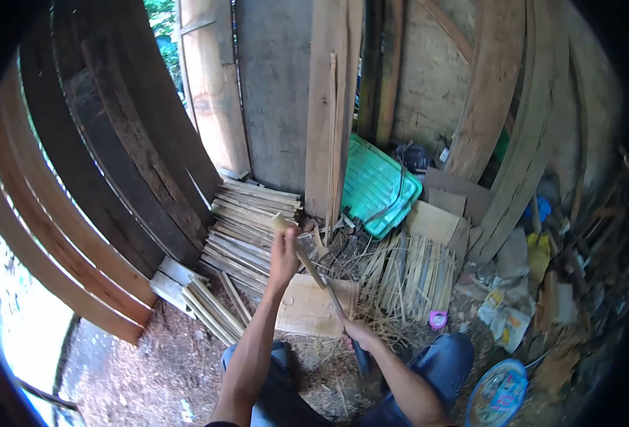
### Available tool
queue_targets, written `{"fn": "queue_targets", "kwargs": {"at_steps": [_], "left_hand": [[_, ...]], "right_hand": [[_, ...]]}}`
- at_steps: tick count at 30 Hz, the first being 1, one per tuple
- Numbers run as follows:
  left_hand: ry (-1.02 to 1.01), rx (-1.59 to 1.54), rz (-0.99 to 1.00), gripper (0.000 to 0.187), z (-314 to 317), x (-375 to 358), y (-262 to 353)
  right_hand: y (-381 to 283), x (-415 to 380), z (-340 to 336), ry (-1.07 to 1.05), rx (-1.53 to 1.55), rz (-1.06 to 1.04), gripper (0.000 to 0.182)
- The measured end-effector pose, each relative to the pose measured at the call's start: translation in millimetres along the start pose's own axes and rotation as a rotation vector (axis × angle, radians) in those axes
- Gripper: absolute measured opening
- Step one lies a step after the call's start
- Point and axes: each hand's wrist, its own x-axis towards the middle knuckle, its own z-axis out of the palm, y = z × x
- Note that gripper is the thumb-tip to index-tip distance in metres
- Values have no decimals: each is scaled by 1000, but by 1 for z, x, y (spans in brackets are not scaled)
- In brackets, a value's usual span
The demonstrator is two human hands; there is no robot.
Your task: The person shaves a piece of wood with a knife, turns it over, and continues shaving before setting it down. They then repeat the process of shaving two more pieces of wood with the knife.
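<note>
Head view, frame centre: the left hand [284, 250] is closed around the top of a bamboo strip [307, 262], steadying it upright; the right hand [360, 333] grips what looks like a knife [336, 302] against it, over the board [314, 306].

Stack of split bamboo slats [247, 231] at left against leaning curved planks [108, 171]. Right of it, upright wooden board [332, 107], then green plastic crate [378, 186] propped on wall. Bundle of thin bamboo strips [410, 274] before crate; flat plywood piece [313, 306] nearer, between knees.
</note>
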Motion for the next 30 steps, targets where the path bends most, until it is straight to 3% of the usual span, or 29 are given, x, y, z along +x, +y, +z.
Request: {"fn": "queue_targets", "kwargs": {"at_steps": [2, 3, 5, 6, 7, 10, 14, 16, 19, 21, 25, 30], "left_hand": [[-163, 192, 25, 15, 4, -8, -14], [-135, 175, 23, 15, 7, -5, -10], [-346, 180, -202, 18, 13, -5, -5], [-316, 18, -150, 19, 20, -3, -18], [-283, -142, -98, 20, 28, -3, -32], [-201, -199, -163, 20, 31, 3, -2], [-253, -120, -167, 21, 32, -5, 20], [-282, -32, -168, 20, 29, -6, 19], [-296, -209, -284, 18, 24, -6, 12], [-269, -191, -295, 22, 17, -3, 11], [-126, 13, -199, 33, 16, -4, 27], [-225, 193, -209, 31, 7, 3, 4]], "right_hand": [[-36, -29, -22, -106, -125, -120, 43], [-60, -51, -33, -78, -217, -174, 43], [-84, -64, -57, 48, -366, -372, 39], [-104, -85, -63, 96, -403, -376, 38], [-117, -95, -68, 125, -340, -447, 36], [-153, -116, -70, 92, -203, -544, 32], [-135, -69, -57, 84, 138, -716, 30], [-141, -66, -43, 56, 174, -660, 33], [-163, -71, -44, 41, 158, -552, 35], [-170, -67, -48, 56, -105, -478, 33], [-158, -68, -45, 133, -217, -514, 30], [-160, -77, -46, 92, -264, -507, 30]]}}
